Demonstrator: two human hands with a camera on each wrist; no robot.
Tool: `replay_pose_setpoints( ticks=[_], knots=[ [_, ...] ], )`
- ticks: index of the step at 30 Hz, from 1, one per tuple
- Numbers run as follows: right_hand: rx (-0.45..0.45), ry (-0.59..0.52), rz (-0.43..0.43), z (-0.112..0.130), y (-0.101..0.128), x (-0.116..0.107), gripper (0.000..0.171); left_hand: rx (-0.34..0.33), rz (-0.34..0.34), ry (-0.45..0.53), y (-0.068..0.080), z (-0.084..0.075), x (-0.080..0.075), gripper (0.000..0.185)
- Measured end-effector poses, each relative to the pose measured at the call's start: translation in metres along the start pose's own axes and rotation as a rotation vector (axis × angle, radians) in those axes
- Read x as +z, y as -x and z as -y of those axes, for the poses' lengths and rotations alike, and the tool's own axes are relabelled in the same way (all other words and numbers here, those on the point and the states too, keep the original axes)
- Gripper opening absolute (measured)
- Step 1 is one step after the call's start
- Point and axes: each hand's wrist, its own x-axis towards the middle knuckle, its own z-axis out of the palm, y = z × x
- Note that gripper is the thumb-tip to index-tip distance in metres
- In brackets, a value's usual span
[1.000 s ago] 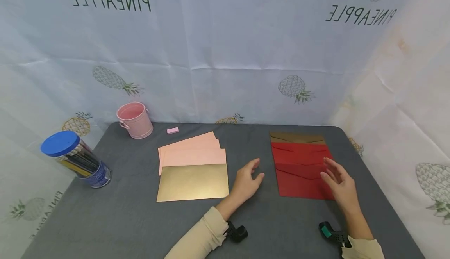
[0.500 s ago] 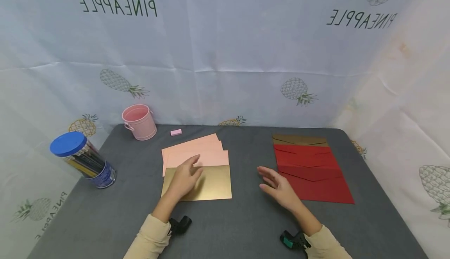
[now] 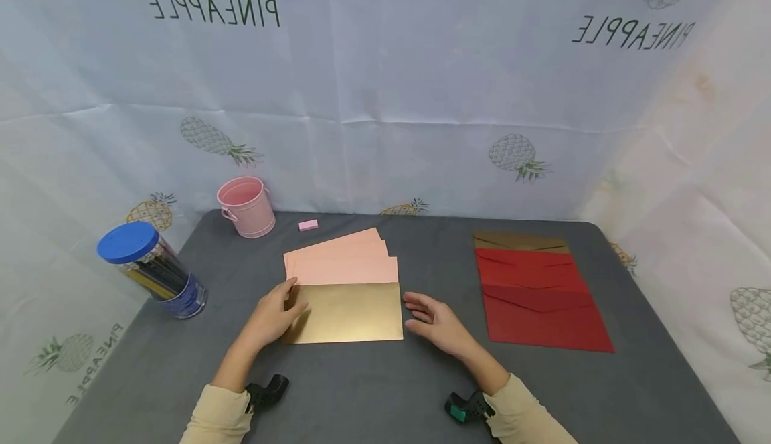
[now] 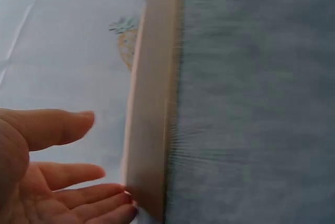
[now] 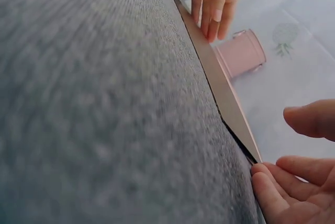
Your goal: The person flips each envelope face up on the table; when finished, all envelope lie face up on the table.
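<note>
The gold envelope (image 3: 347, 312) is a plain, shiny rectangle with a matte metallic sheen, lying flat on the grey table (image 3: 385, 390) with its long side running across between the two hands. Its far edge overlaps the nearest of the pink envelopes (image 3: 343, 260), which fan out just beyond the fingertips of both hands. Seen edge-on from the wrist views, the gold envelope (image 5: 225, 96) is thin and lies close to the cloth, its near corner a little lifted by the right fingers.

The left hand (image 3: 274, 313) rests on the envelope's left end, fingers fairly straight and loosely spread, the thumb up by the far corner; it touches the paper without curling round it. The right hand (image 3: 436, 320) lies at the envelope's right edge, fingers extended and relaxed, their tips just meeting that edge and holding nothing.

Well off to the right of the right hand lies a stack of red envelopes (image 3: 539, 300) with a brown envelope (image 3: 518, 240) showing past its far side. Beyond the left hand stand a pink bucket (image 3: 245, 206) and a small pink eraser (image 3: 308, 225); farther to that hand's left is a blue-lidded jar of pencils (image 3: 150, 270).
</note>
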Motion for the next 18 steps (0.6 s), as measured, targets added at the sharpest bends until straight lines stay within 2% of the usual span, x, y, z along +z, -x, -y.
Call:
replay_pose_setpoints(
  ticks=[6, 11, 18],
  knots=[
    [0.054, 0.025, -0.069, 0.007, -0.004, 0.007, 0.057, -0.009, -0.043, 0.150, 0.002, 0.008, 0.007, 0.058],
    [0.095, 0.028, -0.126, 0.010, -0.006, 0.012, 0.055, 0.000, -0.093, 0.205, 0.000, 0.007, 0.009, 0.052],
    [0.051, -0.050, -0.173, 0.007, -0.005, 0.015, 0.056, -0.043, -0.220, 0.338, 0.002, 0.008, 0.008, 0.044]
  ],
)
